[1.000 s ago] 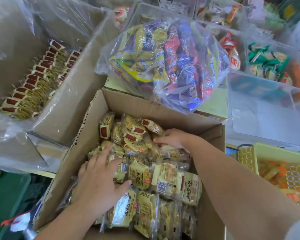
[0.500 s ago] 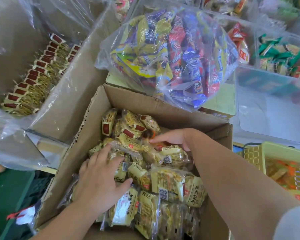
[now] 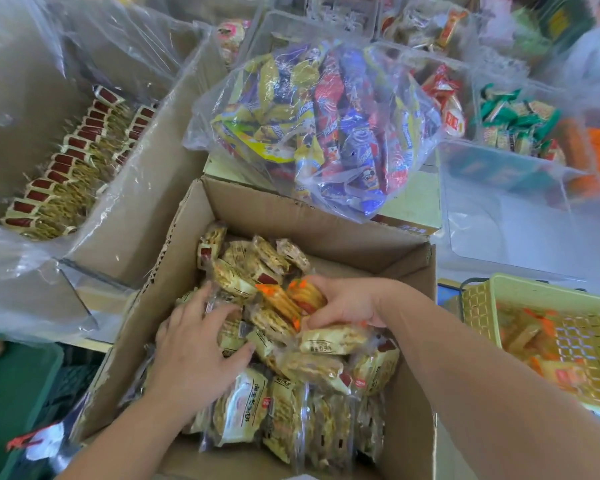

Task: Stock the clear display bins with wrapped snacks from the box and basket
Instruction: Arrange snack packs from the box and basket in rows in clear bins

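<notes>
Your right fingers (image 3: 323, 281) are curled and clamped on a small bundle of orange-marked snacks (image 3: 291, 297). The right hand (image 3: 343, 303) sits low inside the cardboard box (image 3: 326, 220), toward its far half. Your left fingers (image 3: 191, 313) are spread apart and lie flat, pressing on the wrapped snacks (image 3: 243, 410) heaped in the box. The left hand (image 3: 194, 348) is just beside the bundle, thumb pointing toward it. The heap reaches from the near wall of the box almost to the far wall. Beyond the box, a clear bag of mixed snacks (image 3: 326, 126) rests on a pale carton (image 3: 413, 202). To your left, a clear display bin (image 3: 146, 188) holds rows of red-ended packets (image 3: 59, 174) standing on edge. To your right, a second clear bin (image 3: 499, 230) stands behind a yellow basket (image 3: 478, 306), which holds orange-wrapped snacks (image 3: 527, 334).
</notes>
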